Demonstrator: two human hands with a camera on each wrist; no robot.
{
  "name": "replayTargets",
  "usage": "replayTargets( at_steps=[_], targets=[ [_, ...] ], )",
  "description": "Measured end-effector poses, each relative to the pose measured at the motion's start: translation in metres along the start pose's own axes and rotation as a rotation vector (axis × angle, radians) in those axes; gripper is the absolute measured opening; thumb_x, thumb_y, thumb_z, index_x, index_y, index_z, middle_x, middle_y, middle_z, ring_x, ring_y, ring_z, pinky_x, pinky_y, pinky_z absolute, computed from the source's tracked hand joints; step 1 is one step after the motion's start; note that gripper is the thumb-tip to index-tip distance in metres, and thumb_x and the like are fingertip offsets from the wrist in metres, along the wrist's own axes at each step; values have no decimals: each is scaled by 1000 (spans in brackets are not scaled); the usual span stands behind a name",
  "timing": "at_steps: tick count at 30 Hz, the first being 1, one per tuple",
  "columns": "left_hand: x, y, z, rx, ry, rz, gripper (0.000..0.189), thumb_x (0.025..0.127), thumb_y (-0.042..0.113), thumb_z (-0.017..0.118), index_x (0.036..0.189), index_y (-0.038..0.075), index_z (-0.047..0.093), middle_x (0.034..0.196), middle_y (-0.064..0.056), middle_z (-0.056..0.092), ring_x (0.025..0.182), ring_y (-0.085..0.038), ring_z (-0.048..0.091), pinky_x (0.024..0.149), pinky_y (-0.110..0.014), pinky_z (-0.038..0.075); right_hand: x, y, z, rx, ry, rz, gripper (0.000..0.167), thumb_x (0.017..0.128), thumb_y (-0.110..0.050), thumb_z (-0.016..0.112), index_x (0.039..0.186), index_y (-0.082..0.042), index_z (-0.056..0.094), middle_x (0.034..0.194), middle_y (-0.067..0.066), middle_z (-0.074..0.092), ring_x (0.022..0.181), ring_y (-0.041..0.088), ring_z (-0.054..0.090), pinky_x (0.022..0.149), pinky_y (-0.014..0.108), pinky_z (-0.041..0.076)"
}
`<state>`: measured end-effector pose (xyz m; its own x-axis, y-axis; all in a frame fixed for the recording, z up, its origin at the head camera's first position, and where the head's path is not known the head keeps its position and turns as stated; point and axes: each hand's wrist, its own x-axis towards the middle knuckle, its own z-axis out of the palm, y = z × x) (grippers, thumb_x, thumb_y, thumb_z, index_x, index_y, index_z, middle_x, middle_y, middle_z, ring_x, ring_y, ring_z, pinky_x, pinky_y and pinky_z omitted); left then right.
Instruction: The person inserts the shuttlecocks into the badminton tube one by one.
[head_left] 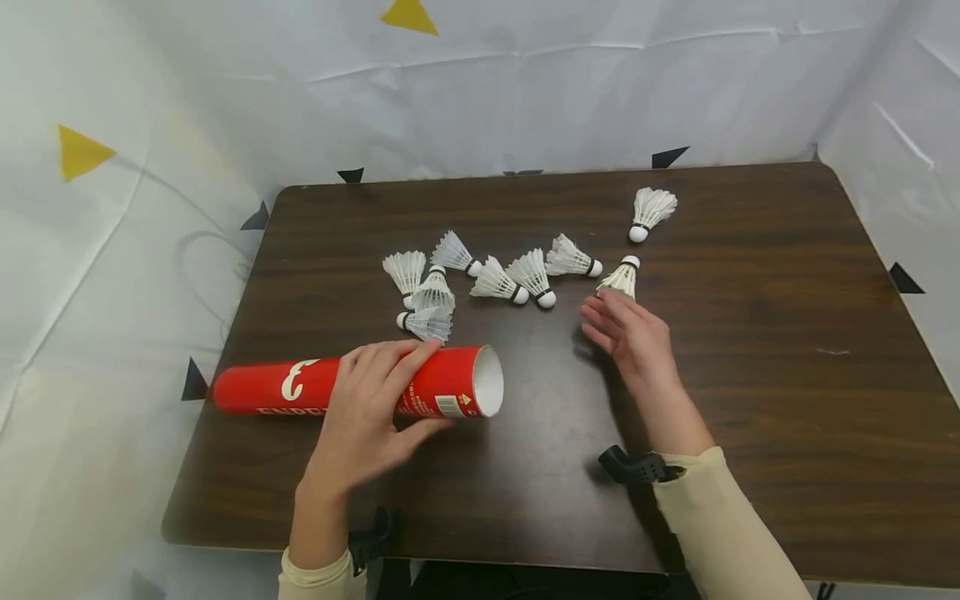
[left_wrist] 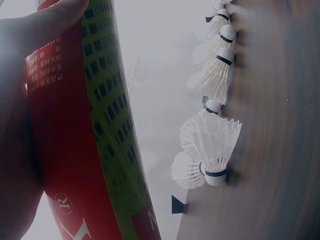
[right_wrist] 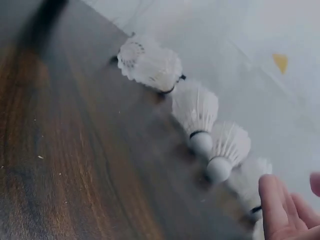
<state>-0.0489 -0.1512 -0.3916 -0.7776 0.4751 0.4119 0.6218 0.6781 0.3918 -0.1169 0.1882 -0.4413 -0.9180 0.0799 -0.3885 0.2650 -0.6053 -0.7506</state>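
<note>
My left hand [head_left: 372, 408] grips a red shuttlecock tube [head_left: 427, 387] from above, fingers over the far side and thumb along the near side. The tube lies on its side, its open white end facing right. In the left wrist view, the red tube [left_wrist: 65, 130] shows a green patterned band. My right hand [head_left: 633, 342] reaches toward a white shuttlecock [head_left: 621, 277], its fingers extended and overlapping the feather end in the head view. From the right wrist, the fingers of this hand [right_wrist: 287, 210] appear beside a row of shuttlecocks.
Several shuttlecocks [head_left: 495, 281] lie in a loose row beyond the tube, some touching one another at the left. Another shuttlecock [head_left: 651, 212] lies farther back at the right. The dark wooden table [head_left: 787, 350] has white sheeting [head_left: 525, 108] behind it and at both sides.
</note>
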Motion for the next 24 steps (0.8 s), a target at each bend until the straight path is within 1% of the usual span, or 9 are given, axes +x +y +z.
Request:
replayTargets(
  at_steps=[2, 3, 6, 8, 10, 13, 17, 20, 24],
  targets=[
    [0, 0, 2, 2, -10, 3, 90, 66, 43, 88, 145, 23, 48, 131, -3, 57, 117, -21, 50, 100, -50, 34, 8, 2, -10, 132, 59, 86, 22, 95, -9, 65, 115, -3, 63, 103, 11, 72, 104, 22, 68, 90, 37, 52],
    [0, 0, 2, 4, -14, 4, 90, 66, 44, 88, 145, 22, 48, 131, -3, 57, 117, -21, 50, 100, -49, 34, 11, 2, -14, 185, 79, 115, 24, 95, -10, 65, 117, -3, 61, 105, 11, 71, 106, 22, 67, 91, 37, 50],
    [0, 0, 2, 7, -17, 2, 90, 67, 44, 88, 145, 23, 48, 131, -3, 57, 117, -21, 50, 100, -49, 34, 19, 3, -22, 307, 111, 171, 29, 95, -14, 65, 120, -4, 55, 108, 12, 69, 110, 22, 65, 95, 36, 48],
    [0, 0, 1, 9, -15, 0, 90, 67, 44, 88, 144, 23, 49, 132, -3, 57, 117, -21, 50, 100, -49, 33, 22, 2, -23, 359, 129, 186, 29, 95, -18, 65, 119, -4, 54, 106, 12, 69, 108, 22, 66, 94, 34, 48],
    [0, -1, 1, 10, -17, -3, 90, 67, 44, 88, 145, 23, 48, 132, -2, 56, 118, -21, 50, 101, -49, 33, 25, 1, -23, 388, 151, 190, 31, 95, -22, 65, 118, -4, 53, 104, 13, 68, 108, 22, 66, 94, 33, 48],
    [0, -1, 1, 10, -21, -3, 90, 67, 44, 88, 145, 23, 48, 132, -3, 56, 117, -21, 50, 101, -49, 33, 28, -3, -21, 414, 204, 198, 32, 94, -23, 66, 118, -4, 55, 102, 13, 69, 109, 21, 66, 94, 34, 48],
    [-1, -1, 1, 13, -27, -6, 91, 67, 44, 87, 146, 24, 47, 131, -3, 56, 117, -21, 50, 101, -49, 34, 32, -7, -18, 420, 276, 200, 26, 93, -18, 67, 114, -4, 60, 97, 13, 71, 104, 22, 68, 90, 36, 50],
    [-1, -1, 1, 13, -28, -7, 91, 67, 44, 88, 146, 24, 47, 131, -3, 57, 116, -22, 50, 101, -49, 33, 34, -8, -17, 427, 316, 191, 20, 94, -15, 66, 111, -4, 63, 93, 14, 73, 101, 23, 69, 89, 36, 51],
    [-1, -1, 1, 12, -28, -6, 91, 67, 44, 88, 146, 24, 46, 132, -3, 56, 117, -21, 50, 101, -49, 33, 35, -8, -16, 432, 341, 174, 18, 95, -13, 65, 111, -4, 65, 91, 14, 73, 100, 22, 69, 89, 36, 51]
  ],
)
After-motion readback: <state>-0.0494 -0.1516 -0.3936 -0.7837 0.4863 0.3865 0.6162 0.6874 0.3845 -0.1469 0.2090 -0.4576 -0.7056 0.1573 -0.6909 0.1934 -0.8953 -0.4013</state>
